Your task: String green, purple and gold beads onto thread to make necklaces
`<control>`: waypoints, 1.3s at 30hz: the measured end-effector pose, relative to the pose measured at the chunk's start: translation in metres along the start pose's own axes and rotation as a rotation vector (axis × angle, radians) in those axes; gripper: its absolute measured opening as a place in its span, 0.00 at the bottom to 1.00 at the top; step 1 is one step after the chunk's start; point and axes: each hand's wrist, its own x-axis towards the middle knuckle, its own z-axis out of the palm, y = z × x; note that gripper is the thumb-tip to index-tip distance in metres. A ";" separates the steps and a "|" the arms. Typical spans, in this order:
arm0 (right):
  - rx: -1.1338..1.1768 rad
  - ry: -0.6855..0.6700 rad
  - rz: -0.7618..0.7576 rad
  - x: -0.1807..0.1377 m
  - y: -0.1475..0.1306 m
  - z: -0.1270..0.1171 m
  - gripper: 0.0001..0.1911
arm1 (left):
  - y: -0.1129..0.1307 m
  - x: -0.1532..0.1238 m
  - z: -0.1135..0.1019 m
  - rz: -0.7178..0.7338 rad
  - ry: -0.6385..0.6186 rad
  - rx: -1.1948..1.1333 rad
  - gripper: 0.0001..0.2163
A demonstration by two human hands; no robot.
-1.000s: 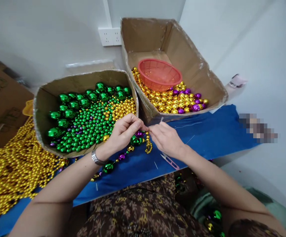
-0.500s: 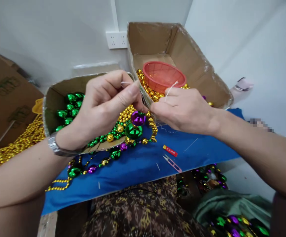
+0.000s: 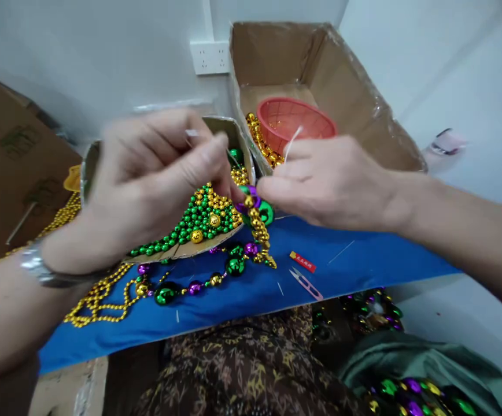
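Note:
My left hand (image 3: 155, 179) and my right hand (image 3: 329, 182) are raised close to the camera, fingertips pinched together on a bead strand (image 3: 255, 222) of green, purple and gold beads. A white thread end (image 3: 292, 141) sticks up from my right fingers. The strand hangs down and trails left across the blue board (image 3: 355, 260). My left hand is blurred by motion and wears a wristwatch (image 3: 38, 268).
A cardboard box (image 3: 220, 124) of green and gold beads sits behind my left hand. A larger box (image 3: 364, 92) holds gold beads and a red basket (image 3: 294, 118). Small snips (image 3: 306, 284) and a red label (image 3: 302, 261) lie on the board. Gold strands (image 3: 95, 297) pile at left.
Both hands have lifted from the board toward the camera, carrying the strand end up. The left hand now moves and blurs; the hanging gold beads have swung.

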 end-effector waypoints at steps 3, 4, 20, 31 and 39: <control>-0.249 -0.162 -0.231 -0.008 0.015 0.018 0.17 | -0.015 -0.015 0.007 -0.164 -0.010 -0.003 0.09; -0.268 -0.164 -0.259 -0.011 0.021 0.022 0.17 | -0.019 -0.018 0.008 -0.192 0.014 -0.010 0.10; -0.524 0.103 -0.074 -0.059 0.046 0.077 0.17 | -0.075 -0.024 0.036 -0.093 -0.080 0.333 0.10; -0.142 0.485 0.234 -0.080 0.043 0.126 0.08 | -0.091 -0.024 0.036 -0.586 0.250 -0.386 0.13; 0.435 0.136 0.389 -0.093 0.057 0.144 0.18 | -0.090 -0.034 0.026 -0.597 0.135 -0.241 0.14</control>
